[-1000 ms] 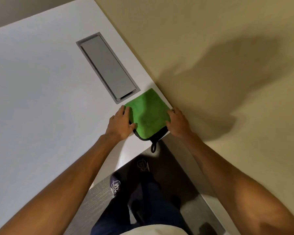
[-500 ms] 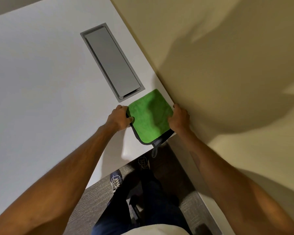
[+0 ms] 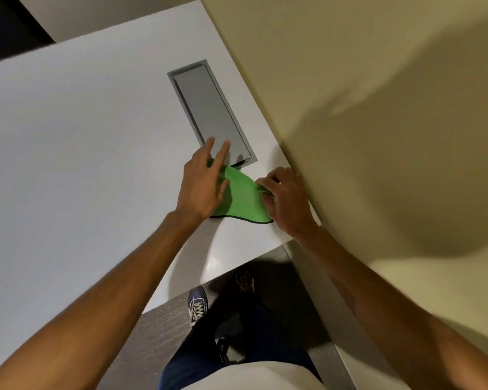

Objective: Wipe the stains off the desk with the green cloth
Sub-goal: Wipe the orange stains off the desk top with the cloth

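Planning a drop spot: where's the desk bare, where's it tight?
Bare: the wide desk stretch left of the grey hatch and left hand, plus the strip between cloth and front edge. Tight: the corner by the wall, where cloth, right hand and hatch crowd.

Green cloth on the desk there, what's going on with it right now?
A person has both hands on the green cloth near the corner of the white desk, next to the wall. The left hand lies flat on the cloth's left side, fingers spread, reaching over the grey cable hatch. The right hand pinches its right edge. No stains are visible.
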